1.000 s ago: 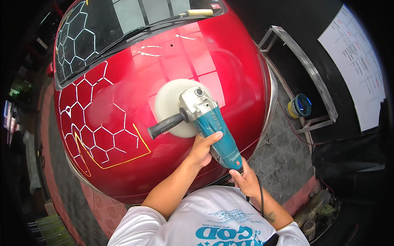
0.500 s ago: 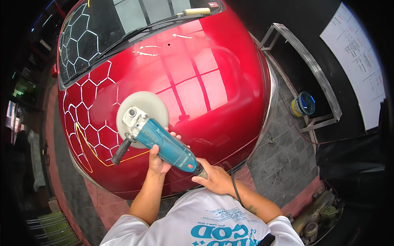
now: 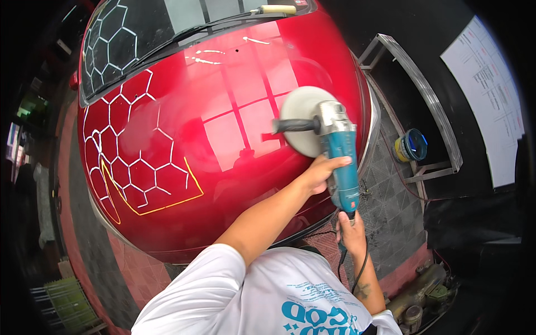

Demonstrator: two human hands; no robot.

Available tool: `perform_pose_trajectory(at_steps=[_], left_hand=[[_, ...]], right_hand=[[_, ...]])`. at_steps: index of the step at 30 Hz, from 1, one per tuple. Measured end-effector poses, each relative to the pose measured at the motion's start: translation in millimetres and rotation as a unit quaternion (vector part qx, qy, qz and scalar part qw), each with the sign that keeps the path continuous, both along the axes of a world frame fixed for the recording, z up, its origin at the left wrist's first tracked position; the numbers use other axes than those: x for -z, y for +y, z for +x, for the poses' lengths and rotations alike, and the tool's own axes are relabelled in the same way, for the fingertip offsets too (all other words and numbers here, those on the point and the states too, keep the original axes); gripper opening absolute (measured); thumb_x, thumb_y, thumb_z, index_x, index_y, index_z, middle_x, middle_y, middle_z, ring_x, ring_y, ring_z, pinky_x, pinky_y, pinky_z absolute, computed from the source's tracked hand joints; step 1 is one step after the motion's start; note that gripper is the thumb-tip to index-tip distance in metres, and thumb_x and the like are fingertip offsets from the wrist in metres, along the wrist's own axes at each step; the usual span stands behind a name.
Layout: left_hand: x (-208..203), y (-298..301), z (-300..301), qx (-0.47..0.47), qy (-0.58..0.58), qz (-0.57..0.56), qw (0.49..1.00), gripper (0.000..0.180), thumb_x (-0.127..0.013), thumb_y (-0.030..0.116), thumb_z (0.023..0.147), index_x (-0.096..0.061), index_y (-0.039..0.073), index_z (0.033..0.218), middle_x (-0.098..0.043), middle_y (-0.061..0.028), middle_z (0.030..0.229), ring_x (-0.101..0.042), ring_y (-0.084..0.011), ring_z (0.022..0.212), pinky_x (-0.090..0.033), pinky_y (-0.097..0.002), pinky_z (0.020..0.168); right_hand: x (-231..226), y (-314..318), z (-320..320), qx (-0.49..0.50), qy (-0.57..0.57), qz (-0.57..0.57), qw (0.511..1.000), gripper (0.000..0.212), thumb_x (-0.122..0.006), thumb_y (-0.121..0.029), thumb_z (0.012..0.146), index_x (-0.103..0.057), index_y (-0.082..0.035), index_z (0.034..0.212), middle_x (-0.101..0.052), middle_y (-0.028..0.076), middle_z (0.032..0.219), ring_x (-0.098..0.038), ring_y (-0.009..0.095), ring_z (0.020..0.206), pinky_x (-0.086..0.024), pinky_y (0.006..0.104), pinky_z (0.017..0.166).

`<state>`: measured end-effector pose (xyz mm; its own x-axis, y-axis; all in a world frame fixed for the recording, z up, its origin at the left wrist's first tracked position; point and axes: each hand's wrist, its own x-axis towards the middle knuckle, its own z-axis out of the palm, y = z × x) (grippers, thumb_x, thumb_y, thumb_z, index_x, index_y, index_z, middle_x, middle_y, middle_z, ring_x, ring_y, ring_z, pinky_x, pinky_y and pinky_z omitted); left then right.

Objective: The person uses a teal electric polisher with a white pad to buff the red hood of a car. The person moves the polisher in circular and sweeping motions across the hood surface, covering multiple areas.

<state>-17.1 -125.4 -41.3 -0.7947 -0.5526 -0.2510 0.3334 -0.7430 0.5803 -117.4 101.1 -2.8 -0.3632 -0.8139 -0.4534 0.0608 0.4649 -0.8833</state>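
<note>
Polisher (image 3: 343, 151), white disc (image 3: 300, 105) beyond left grip (image 3: 322, 174) clamped on its body, right grip (image 3: 353, 235) wrapped around its rear

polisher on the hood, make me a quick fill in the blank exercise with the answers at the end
1. The pad of the polisher is over the ____-coloured hood.
2. The person's ____ hand is the one nearer the pad.
3. White lines on the hood form ____ shapes.
4. In the picture, a bucket stands to the ____ of the hood.

Missing words: red; left; hexagon; right
</note>
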Motion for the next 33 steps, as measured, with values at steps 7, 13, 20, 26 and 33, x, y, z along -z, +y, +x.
perform_pose_trajectory(at_steps=[7, 13, 20, 26, 33], left_hand=[[-3.1, 27.3, -6.3, 0.006, -0.012, 0.007, 1.0, 0.054, -0.093, 0.029, 0.098, -0.067, 0.004, 0.138, -0.075, -0.0099, 0.122, -0.075, -0.0223, 0.113, -0.065, -0.0452, 0.099], [-4.5, 58.2, 60.4, -0.071, -0.035, -0.004, 0.997, 0.052, -0.089, 0.028, 0.101, -0.064, 0.005, 0.14, -0.076, -0.0113, 0.126, -0.076, -0.024, 0.117, -0.065, -0.046, 0.103], [-7.9, 79.3, 152.3, -0.135, 0.019, -0.011, 0.991, 0.071, -0.092, 0.034, 0.097, -0.058, 0.008, 0.154, -0.071, -0.0144, 0.145, -0.069, -0.0339, 0.14, -0.057, -0.0551, 0.12], [5.2, 59.1, 231.8, -0.235, 0.079, -0.007, 0.969, 0.098, -0.098, 0.045, 0.088, -0.049, 0.014, 0.167, -0.068, -0.0129, 0.157, -0.063, -0.038, 0.15, -0.05, -0.0652, 0.129], [16.8, 26.0, 235.7, -0.238, 0.072, -0.067, 0.966, 0.105, -0.093, 0.059, 0.092, -0.043, 0.015, 0.174, -0.066, -0.0125, 0.16, -0.061, -0.0373, 0.153, -0.047, -0.0794, 0.125]], right_hand=[[6.9, 28.6, -18.4, -0.022, -0.028, 0.053, 0.998, 0.024, -0.081, -0.021, 0.11, -0.063, -0.005, 0.113, -0.064, 0.001, 0.073, -0.059, 0.01, 0.054, -0.051, 0.0298, 0.05], [-1.9, 34.8, 3.0, -0.136, -0.009, 0.095, 0.986, 0.041, -0.093, -0.025, 0.1, -0.068, -0.002, 0.122, -0.069, 0.0, 0.085, -0.067, 0.01, 0.067, -0.057, 0.0316, 0.061], [-7.1, 12.1, 34.6, -0.309, 0.065, 0.015, 0.949, 0.071, -0.092, -0.029, 0.096, -0.065, -0.006, 0.157, -0.079, 0.019, 0.139, -0.077, 0.032, 0.129, -0.058, 0.0442, 0.113], [-27.2, -54.0, 88.8, -0.399, 0.099, -0.007, 0.911, 0.064, -0.088, -0.037, 0.1, -0.063, -0.005, 0.15, -0.082, 0.026, 0.122, -0.08, 0.047, 0.115, -0.062, 0.0564, 0.101], [-29.2, -83.6, 69.4, -0.425, 0.125, -0.057, 0.895, 0.073, -0.075, -0.057, 0.108, -0.055, -0.006, 0.156, -0.081, 0.029, 0.11, -0.079, 0.05, 0.107, -0.06, 0.0593, 0.095]])
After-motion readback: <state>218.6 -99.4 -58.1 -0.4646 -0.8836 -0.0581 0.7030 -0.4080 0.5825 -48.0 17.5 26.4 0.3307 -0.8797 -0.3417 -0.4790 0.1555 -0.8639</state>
